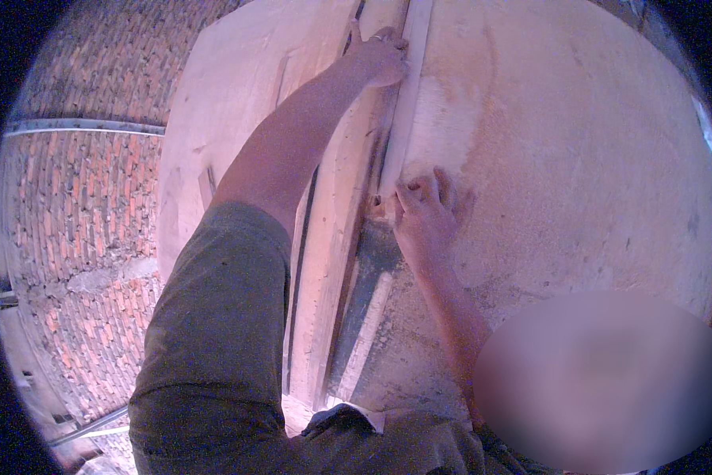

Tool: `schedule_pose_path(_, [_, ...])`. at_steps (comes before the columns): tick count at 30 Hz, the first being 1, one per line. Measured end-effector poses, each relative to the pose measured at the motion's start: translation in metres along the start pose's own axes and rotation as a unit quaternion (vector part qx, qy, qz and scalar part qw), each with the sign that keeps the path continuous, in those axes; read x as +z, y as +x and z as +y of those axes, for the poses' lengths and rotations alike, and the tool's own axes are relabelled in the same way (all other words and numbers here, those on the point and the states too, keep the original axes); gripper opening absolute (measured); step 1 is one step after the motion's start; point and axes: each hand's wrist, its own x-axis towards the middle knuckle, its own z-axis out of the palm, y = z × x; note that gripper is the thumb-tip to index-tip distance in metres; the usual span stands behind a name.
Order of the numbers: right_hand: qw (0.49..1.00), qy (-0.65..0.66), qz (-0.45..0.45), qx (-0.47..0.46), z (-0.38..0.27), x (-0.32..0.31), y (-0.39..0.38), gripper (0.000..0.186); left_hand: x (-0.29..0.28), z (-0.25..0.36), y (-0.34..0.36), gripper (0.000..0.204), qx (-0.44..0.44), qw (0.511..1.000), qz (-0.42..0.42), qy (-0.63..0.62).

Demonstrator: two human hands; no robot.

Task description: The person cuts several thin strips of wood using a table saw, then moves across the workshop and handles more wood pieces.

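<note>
A long, pale narrow wooden strip [399, 138] lies lengthwise on a large wooden board [570, 158]. My left hand [376, 59] is high in the view, with fingers curled over the strip's upper part and one finger raised. Nearer me, my right hand [429, 210] has thumb and index finger at the strip's lower end, the other fingers loosely bent above the board. Left of the strip run longer planks [328, 261] with dark gaps between them. Below the strip's end is a dark, worn patch [356, 301] with a lighter bar.
A brick surface [79, 206] fills the left side, crossed by a pale narrow bar [83, 127]. Thin bars cross the lower left corner. The big board reaches toward the right rim. A blurred oval hides the lower right.
</note>
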Motion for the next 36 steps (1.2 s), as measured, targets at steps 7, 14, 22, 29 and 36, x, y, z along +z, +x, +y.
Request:
schedule_pose_path(7, [0.994,-0.075,0.054,0.056,0.035,0.017,0.055,0.023,-0.028,0.006,-0.008,0.055,-0.025,0.999,-0.031,-0.009])
schedule_pose_path(14, [0.984,-0.157,0.056,0.065,0.079,-0.010,0.117,0.018,-0.024,0.013,-0.027,0.057,-0.082,0.993,0.049,-0.070])
schedule_pose_path(22, [0.982,-0.181,0.045,0.014,0.087,-0.020,0.146,0.018,-0.021,0.011,-0.016,0.061,-0.070,0.997,0.024,-0.022])
schedule_pose_path(29, [0.986,-0.160,-0.040,-0.004,0.101,-0.020,0.185,0.023,-0.049,0.002,0.017,0.056,-0.114,0.991,0.008,-0.063])
schedule_pose_path(36, [0.986,-0.136,-0.038,-0.088,0.108,0.004,0.212,0.041,-0.048,-0.021,0.055,0.056,-0.150,0.986,-0.033,-0.062])
